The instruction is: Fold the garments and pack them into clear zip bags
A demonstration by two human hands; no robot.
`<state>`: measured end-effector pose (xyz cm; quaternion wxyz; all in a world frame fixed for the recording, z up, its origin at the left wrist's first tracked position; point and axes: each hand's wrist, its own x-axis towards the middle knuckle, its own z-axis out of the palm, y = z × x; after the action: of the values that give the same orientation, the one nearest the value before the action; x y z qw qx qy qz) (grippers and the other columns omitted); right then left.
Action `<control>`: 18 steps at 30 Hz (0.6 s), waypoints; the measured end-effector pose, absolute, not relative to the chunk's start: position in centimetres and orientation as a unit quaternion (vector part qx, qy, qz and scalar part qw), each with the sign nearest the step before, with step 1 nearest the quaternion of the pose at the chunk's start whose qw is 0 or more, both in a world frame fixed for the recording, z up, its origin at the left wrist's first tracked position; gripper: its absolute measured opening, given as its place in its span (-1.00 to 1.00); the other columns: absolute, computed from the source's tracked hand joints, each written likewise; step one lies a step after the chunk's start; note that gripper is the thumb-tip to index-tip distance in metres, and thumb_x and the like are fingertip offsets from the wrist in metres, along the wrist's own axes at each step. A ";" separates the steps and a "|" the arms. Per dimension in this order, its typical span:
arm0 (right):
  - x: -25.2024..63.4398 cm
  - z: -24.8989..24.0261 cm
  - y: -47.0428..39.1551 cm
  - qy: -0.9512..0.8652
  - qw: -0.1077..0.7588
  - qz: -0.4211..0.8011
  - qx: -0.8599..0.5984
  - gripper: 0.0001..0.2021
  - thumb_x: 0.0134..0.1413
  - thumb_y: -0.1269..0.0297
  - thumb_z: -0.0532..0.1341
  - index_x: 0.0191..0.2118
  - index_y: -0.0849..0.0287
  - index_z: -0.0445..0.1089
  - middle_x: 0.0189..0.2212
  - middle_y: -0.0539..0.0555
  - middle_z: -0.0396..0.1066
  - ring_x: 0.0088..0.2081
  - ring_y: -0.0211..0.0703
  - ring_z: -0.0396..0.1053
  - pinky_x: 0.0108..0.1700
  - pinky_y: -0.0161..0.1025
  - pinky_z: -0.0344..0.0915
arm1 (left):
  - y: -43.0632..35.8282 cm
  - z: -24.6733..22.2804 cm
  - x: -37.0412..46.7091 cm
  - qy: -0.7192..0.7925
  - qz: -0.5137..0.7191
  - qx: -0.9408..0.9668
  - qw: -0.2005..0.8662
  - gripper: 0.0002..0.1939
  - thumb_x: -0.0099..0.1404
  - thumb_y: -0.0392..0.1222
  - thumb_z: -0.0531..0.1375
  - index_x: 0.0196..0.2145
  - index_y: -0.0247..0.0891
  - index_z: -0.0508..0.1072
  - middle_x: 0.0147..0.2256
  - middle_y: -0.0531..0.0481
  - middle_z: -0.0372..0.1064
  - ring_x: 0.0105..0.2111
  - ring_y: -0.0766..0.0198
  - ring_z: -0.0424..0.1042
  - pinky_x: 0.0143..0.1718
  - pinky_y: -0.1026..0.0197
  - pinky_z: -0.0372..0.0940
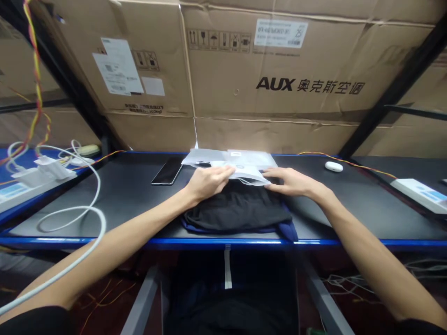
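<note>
- Head view: work in progress near the middle of the desk (132, 204); both hands at one white packet (249, 173).
- Packet position: towards the far edge of the desk, at the far side of the folded black cloth (240, 209). Its near edge gapes a little; thin pale loops show there.
- Left hand (209, 181): fingers curled, gripping the packet near its middle.
- Right hand (289, 180): at the right near corner of the packet, thumb and fingers spread apart. Contact appears light; cannot tell whether the corner is pinched.
- Done, as judged from the present layout: black cloth folded into a low pile, set close to the near edge, with blue fabric (289, 230) showing under it and at its right near corner.
- Open points: packet not laid flat, its near side unclosed, neither hand clear of it. Overall reading: partway. Packet contents cannot be made out.
- Surroundings, left: dark phone (168, 171) lying flat just beside the packet, towards the far edge; white power strip (38, 181) at the left end, white cable (99, 204) looping past the near edge.
- Surroundings, right: small white case (334, 166) near the far edge; second power strip (421, 194) at the right side.
- Backdrop: large cardboard carton (223, 93) beyond the far edge.
</note>
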<state>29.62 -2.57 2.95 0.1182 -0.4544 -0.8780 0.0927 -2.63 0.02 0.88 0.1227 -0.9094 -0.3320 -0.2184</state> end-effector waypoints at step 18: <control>30.2 2.7 -2.3 -0.870 0.068 0.083 -0.481 -0.49 0.19 0.03 0.20 0.22 0.02 0.42 0.10 0.10 0.52 0.09 0.22 0.48 0.11 0.07 0.39 | 1.0 -0.2 -8.3 -0.167 -0.241 -0.955 0.045 -0.76 0.49 -0.19 0.08 -0.07 -0.20 0.55 0.00 -0.08 0.55 -0.01 0.24 0.54 0.06 0.23 0.42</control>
<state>30.21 -2.33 2.74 0.0680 -0.4812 -0.8700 0.0832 -8.33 0.98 -0.16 0.0455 -0.9550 -0.1666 -0.2411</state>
